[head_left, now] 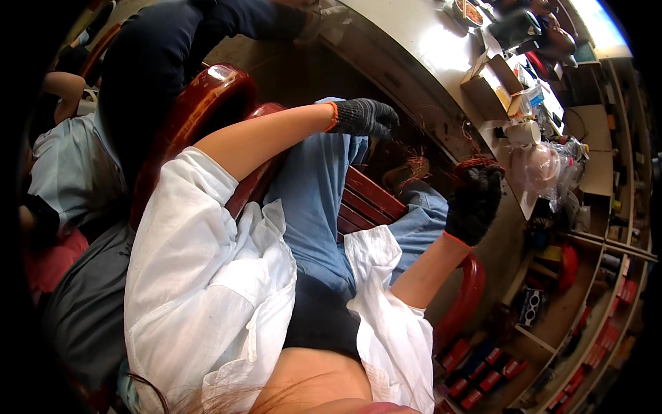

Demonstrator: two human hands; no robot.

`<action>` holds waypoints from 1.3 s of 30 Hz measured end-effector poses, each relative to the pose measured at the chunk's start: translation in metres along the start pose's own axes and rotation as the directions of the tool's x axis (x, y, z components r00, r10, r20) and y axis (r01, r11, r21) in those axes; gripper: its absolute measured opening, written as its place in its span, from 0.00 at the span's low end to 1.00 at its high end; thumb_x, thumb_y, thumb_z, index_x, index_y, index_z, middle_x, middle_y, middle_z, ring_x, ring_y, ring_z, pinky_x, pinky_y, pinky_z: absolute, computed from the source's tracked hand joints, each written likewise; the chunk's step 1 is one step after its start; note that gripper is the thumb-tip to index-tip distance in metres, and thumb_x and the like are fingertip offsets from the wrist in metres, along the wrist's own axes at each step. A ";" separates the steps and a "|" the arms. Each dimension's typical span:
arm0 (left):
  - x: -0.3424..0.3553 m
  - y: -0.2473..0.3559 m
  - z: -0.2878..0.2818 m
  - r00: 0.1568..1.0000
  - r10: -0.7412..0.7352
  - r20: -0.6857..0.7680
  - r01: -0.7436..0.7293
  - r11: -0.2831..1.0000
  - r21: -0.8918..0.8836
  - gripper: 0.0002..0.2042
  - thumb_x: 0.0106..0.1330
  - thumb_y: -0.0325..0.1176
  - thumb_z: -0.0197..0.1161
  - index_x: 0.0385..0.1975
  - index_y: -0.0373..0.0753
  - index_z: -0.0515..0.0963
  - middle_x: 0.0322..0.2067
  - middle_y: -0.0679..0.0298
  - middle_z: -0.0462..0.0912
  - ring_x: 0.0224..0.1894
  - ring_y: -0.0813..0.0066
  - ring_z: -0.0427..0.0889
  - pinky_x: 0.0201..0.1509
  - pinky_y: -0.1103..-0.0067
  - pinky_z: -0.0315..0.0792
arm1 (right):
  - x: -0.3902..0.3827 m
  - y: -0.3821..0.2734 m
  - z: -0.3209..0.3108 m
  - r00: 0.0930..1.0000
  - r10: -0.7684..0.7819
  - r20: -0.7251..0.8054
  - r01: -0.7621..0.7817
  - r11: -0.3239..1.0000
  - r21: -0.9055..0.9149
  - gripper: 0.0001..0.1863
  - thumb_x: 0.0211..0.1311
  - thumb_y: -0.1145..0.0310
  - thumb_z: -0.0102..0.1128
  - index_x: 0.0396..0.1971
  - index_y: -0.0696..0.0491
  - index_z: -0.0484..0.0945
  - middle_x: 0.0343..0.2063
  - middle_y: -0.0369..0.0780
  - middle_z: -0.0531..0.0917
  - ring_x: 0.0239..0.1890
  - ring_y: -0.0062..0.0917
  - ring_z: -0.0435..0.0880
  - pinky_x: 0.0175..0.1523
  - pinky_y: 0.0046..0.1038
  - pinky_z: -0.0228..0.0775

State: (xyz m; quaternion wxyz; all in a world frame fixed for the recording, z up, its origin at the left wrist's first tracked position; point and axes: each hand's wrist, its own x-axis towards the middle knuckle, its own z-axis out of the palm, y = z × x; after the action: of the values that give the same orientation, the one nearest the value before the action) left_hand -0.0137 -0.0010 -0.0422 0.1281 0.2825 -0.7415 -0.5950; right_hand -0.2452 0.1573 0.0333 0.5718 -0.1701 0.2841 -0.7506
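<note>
My left hand (364, 118), in a dark grey knitted glove with an orange cuff, is over my left knee. Its fingers curl downward, and whatever may be in them is hidden. On the right, my right hand (474, 203) wears a similar black glove and closes around a tangle of thin reddish copper-coloured wire (477, 165) at the table's side. More fine strands (417, 164) stick up between the two hands, above a brownish curved object (407, 174) that I cannot make out.
A red wooden slatted chair (372, 196) is under me. The pale table (420, 41) holds an open cardboard box (491, 86), a white cup-like item (524, 132) and clear plastic bags (552, 169). Shelves with red boxes (489, 381) stand right; a dark-sleeved person (148, 62) is close left.
</note>
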 end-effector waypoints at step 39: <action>0.063 0.284 -0.063 0.631 0.689 -0.358 -0.776 0.563 -0.284 0.11 0.66 0.40 0.50 0.27 0.43 0.74 0.17 0.72 0.71 0.17 0.85 0.67 0.17 0.85 0.61 | 0.005 0.067 -0.046 0.984 -0.141 -0.111 -0.001 0.614 -0.789 0.13 0.51 0.70 0.64 0.38 0.57 0.75 0.31 0.37 0.80 0.33 0.20 0.78 0.40 0.22 0.71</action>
State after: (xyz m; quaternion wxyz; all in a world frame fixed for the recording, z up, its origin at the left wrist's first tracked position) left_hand -0.1068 -0.0504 0.2357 0.4970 -0.0267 -0.6300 -0.5961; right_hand -0.2228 0.1507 -0.0448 0.3848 -0.3525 0.6221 -0.5836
